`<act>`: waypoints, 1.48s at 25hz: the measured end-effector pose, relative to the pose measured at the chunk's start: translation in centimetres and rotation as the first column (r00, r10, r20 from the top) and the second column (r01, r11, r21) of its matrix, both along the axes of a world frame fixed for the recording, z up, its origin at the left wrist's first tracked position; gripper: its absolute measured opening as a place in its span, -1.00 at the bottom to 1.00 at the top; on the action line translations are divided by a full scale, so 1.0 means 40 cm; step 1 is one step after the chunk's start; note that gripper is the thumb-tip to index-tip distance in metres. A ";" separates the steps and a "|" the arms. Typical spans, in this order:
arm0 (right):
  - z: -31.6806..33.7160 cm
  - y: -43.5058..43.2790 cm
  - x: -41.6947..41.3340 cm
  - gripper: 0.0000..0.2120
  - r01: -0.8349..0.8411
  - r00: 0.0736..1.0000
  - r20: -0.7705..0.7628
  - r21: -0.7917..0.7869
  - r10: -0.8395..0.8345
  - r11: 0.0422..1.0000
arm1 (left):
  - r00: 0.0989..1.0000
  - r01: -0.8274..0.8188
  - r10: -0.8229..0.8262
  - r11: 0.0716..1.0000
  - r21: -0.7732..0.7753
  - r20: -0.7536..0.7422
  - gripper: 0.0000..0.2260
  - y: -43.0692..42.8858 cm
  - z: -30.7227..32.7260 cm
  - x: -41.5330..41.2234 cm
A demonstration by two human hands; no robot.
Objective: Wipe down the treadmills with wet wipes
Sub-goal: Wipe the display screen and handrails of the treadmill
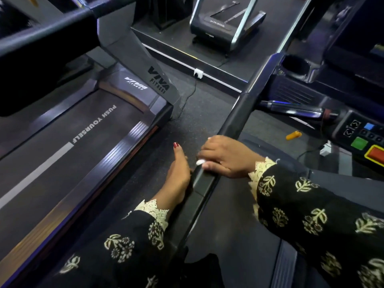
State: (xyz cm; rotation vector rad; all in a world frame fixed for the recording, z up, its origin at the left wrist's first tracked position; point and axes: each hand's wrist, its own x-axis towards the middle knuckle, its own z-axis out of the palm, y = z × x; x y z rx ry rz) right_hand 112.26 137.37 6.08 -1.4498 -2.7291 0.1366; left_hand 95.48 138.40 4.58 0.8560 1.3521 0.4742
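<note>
A black treadmill handrail (232, 119) runs diagonally from the lower middle up to the console at right. My right hand (226, 156) lies over the rail and presses a white wet wipe (200, 162) against it; only a small edge of the wipe shows under the fingers. My left hand (178, 173) rests against the rail's left side just below, thumb up, fingers hidden behind the rail. Both arms wear black sleeves with cream floral print.
A second treadmill (83, 129) with "PUSH YOURSELF" on its belt lies to the left. The console (361, 132) with coloured buttons and a cup holder (295, 65) sits at right. Another machine (220, 28) stands on a raised platform behind. A cable crosses the floor.
</note>
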 end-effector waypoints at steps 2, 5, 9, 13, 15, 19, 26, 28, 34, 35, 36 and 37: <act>0.032 0.053 -0.006 -0.19 0.183 0.971 0.164 -0.043 -0.173 0.982 | 0.995 0.000 0.013 0.991 -0.132 0.097 -0.26 0.016 0.013 -0.001; 0.053 0.088 -0.096 -0.15 0.338 0.817 0.548 -0.204 -0.179 0.919 | 0.989 0.045 -0.014 0.977 -0.208 0.147 -0.27 0.044 0.017 -0.011; 0.040 0.097 -0.203 -0.40 0.442 0.794 0.605 -0.514 -0.055 0.735 | 0.979 0.074 -0.018 0.960 -0.271 0.204 -0.33 0.074 0.008 -0.032; -0.001 0.173 -0.187 -0.59 0.644 0.566 0.816 -0.347 -0.119 0.682 | 0.979 0.135 -0.084 0.951 -0.278 0.188 -0.25 0.105 -0.025 -0.039; -0.001 0.183 -0.190 -0.62 0.654 0.518 0.846 -0.298 -0.125 0.695 | 0.974 0.169 -0.117 0.946 -0.276 0.195 -0.26 0.117 -0.035 -0.036; 0.044 0.150 -0.159 -0.48 0.572 0.697 0.700 -0.412 -0.156 0.709 | 0.961 0.217 -0.163 0.946 -0.242 0.225 -0.32 0.123 -0.048 -0.014; 0.038 0.218 0.012 -0.40 0.550 0.601 0.746 -0.123 -0.289 0.826 | 0.875 0.397 -0.334 0.909 -0.124 0.350 -0.39 0.105 0.047 0.013; 0.044 0.176 0.012 -0.40 0.458 0.724 0.631 -0.139 -0.278 0.878 | 0.872 0.382 -0.309 0.915 -0.132 0.379 -0.34 0.114 -0.001 0.035; 0.040 0.011 0.048 -0.48 0.455 0.887 0.135 -0.093 -0.442 0.885 | 0.827 0.393 -0.316 0.916 -0.076 0.465 -0.26 0.121 -0.023 0.078; 0.023 -0.001 0.028 -0.45 0.564 0.825 0.072 -0.079 -0.560 0.822 | 0.826 0.383 -0.309 0.921 -0.069 0.471 -0.25 0.117 -0.018 0.084; 0.005 -0.015 -0.005 -0.41 0.664 0.746 0.004 -0.075 -0.666 0.744 | 0.822 0.388 -0.317 0.920 -0.058 0.474 -0.25 0.116 -0.019 0.091; -0.007 -0.033 -0.046 -0.38 0.746 0.656 -0.062 -0.097 -0.752 0.658 | 0.814 0.392 -0.331 0.920 -0.031 0.478 -0.29 0.111 -0.014 0.097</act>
